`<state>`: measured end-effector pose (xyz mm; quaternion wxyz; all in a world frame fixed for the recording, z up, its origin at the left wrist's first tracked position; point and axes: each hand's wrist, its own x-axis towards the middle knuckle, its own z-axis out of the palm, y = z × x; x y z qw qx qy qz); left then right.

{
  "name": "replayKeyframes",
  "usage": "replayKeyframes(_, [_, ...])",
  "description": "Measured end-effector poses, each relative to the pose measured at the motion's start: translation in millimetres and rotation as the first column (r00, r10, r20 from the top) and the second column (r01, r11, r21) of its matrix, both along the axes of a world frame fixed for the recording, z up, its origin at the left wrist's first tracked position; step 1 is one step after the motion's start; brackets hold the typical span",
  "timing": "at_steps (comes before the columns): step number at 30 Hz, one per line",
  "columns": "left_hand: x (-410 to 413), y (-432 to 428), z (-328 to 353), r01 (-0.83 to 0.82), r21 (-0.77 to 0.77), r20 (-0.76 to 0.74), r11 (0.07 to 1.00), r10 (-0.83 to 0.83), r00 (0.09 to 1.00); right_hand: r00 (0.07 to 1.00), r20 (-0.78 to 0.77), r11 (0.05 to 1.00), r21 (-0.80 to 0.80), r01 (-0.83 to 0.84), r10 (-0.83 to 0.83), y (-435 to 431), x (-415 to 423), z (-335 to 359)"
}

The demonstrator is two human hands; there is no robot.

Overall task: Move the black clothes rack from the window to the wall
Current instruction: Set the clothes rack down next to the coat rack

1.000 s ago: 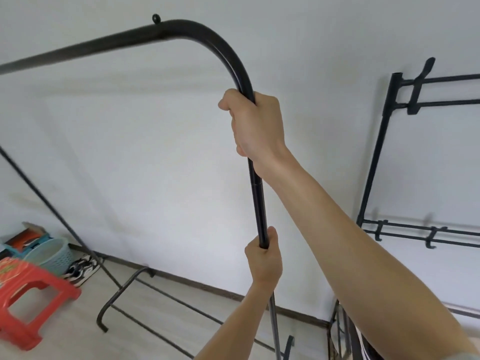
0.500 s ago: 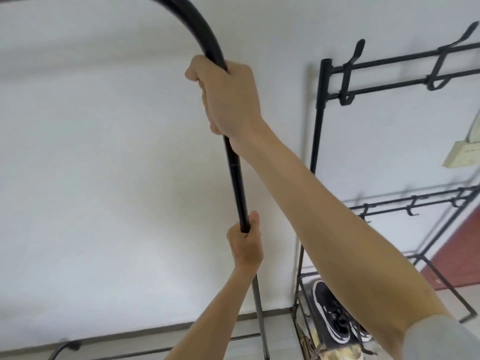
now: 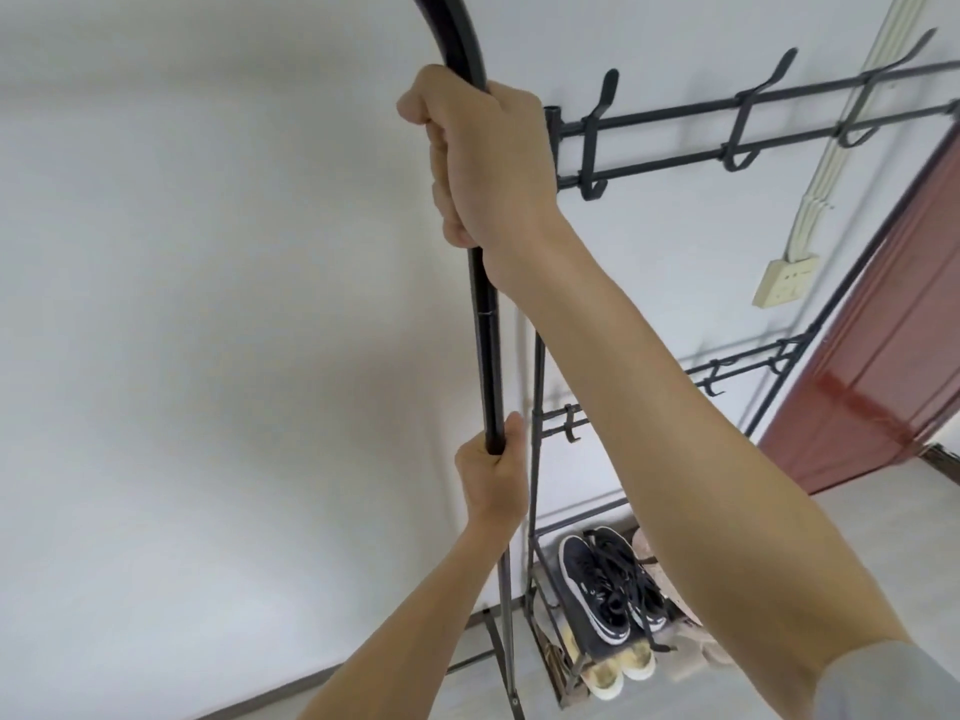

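Here, black clothes rack close beside the white wall, not yet set down. Right hand clenched high on its upright, left hand lower; final placement and release remaining.

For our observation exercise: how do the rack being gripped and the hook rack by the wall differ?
The black clothes rack has a thick, curved, plain tube; the hook rack has thin, straight bars with hooks. The right hand and left hand grip the first; the second stands untouched, with sneakers on it. Both are dark metal.
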<state>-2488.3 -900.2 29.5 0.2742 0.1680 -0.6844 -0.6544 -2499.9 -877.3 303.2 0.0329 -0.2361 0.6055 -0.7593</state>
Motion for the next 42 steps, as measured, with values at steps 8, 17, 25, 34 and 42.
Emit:
replayKeyframes(8, [-19,59,2,0.062,0.016,-0.022,0.998,-0.061,0.998,0.997,0.021,0.997,-0.017,0.076,-0.076,60,-15,-3])
replayKeyframes(17, [-40,86,4,0.038,-0.027,0.012,0.999,-0.037,0.999,0.998,-0.018,0.998,-0.005,0.066,-0.066,92,-38,-4])
replayKeyframes(25, [-48,104,7,0.082,-0.015,0.038,0.996,-0.082,0.996,0.994,-0.048,0.994,-0.031,0.102,-0.103,111,-51,-9])
replayKeyframes(34, [-31,90,9,0.008,-0.23,0.073,0.973,0.009,0.997,0.984,-0.163,0.997,-0.023,-0.07,0.065,102,-46,-18])
replayKeyframes(42, [1,84,-33,0.072,-0.48,0.108,0.874,-0.023,0.994,0.972,-0.161,0.985,0.005,-0.172,0.17,96,-46,-19])
